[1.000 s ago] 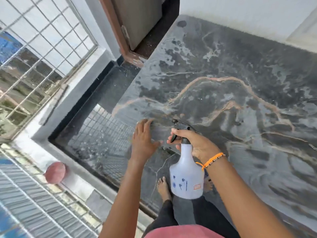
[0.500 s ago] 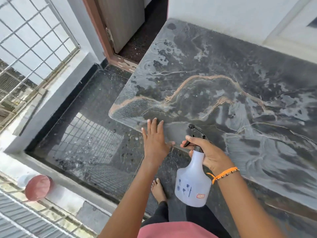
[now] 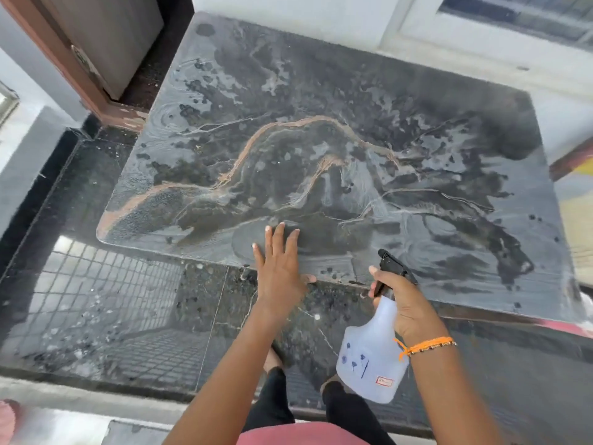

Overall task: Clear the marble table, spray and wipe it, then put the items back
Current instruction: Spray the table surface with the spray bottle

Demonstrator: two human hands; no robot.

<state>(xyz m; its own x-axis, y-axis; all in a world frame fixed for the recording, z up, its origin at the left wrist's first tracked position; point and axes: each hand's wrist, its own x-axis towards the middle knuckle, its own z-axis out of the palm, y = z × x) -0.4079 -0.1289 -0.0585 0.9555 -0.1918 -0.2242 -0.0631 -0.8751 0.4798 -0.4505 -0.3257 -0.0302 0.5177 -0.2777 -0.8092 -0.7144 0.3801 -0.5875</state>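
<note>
Marble worktop (image 3: 321, 149), bare of items and streaked with wet film, fills the view above a dark tiled floor (image 3: 112, 300). Left hand (image 3: 280, 271) lies flat with straight fingers on the near edge, probably to steady the body or spread the liquid. Right hand (image 3: 404, 303) curls round the neck of a spray bottle (image 3: 369, 358), nozzle aimed at the slab, held just off its near edge. Bottle's small red label is too small to read.
</note>
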